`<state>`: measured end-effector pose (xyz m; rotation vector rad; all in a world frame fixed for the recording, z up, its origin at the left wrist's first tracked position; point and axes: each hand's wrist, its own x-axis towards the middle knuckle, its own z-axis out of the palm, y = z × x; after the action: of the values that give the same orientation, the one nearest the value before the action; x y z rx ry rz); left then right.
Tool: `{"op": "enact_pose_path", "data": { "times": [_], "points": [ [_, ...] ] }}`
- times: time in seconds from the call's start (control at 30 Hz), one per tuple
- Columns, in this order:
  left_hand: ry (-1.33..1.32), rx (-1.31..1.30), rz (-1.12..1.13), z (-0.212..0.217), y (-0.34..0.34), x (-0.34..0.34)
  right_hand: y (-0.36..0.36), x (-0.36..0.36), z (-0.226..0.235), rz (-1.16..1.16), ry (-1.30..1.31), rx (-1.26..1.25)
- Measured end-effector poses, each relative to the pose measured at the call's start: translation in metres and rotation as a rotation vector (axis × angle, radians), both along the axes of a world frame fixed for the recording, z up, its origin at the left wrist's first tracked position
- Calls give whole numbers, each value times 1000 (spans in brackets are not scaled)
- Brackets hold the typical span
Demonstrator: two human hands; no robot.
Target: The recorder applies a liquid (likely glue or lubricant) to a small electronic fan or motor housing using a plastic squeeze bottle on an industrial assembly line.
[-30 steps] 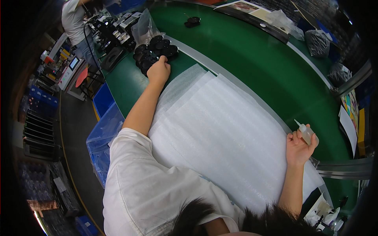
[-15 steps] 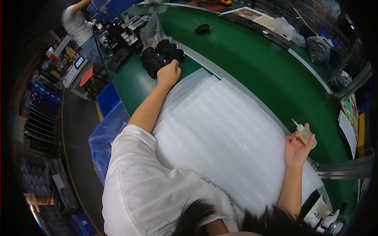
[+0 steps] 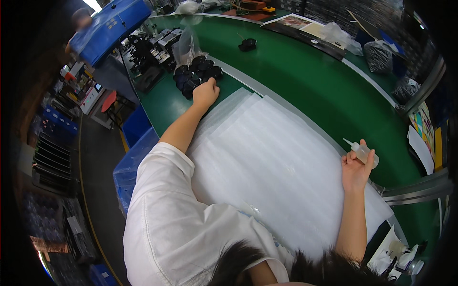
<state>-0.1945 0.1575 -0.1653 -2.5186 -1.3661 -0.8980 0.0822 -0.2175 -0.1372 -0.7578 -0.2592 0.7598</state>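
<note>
A pile of black, rounded parts point(image 3: 191, 78) lies on the green table at the far left. My left hand point(image 3: 206, 93) reaches to its near edge with the fingers curled in; whatever they close on is hidden behind the hand. At the right, my right hand point(image 3: 357, 170) holds a small translucent squeeze bottle point(image 3: 365, 154), its thin pointed nozzle tilted up and to the left. White foam sheets point(image 3: 281, 176) are spread in a stack between my two arms, below both hands.
A green conveyor belt point(image 3: 305, 90) curves past the table, bearing one black part point(image 3: 247, 45). A clear plastic bag point(image 3: 187, 45) stands behind the pile. Blue bins point(image 3: 136, 126) sit left of the table. Beyond, a person carries a blue crate point(image 3: 112, 31).
The person in the background now has the blue crate in front of the body. My right hand and the bottle have shifted slightly left and up. My left hand stays at the pile.
</note>
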Motion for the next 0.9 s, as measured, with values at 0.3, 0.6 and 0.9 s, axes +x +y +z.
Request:
{"op": "enact_pose_path", "data": {
  "times": [0.3,0.6,0.9],
  "points": [
    [12,-73,48,0,1,2,-6,9,-9,175,-21,156],
    [-15,-47,40,1,1,3,1,-5,-1,-59,-101,-85],
    [-4,-89,112,-2,1,-2,10,-15,4,-4,-331,-120]
  ]
}}
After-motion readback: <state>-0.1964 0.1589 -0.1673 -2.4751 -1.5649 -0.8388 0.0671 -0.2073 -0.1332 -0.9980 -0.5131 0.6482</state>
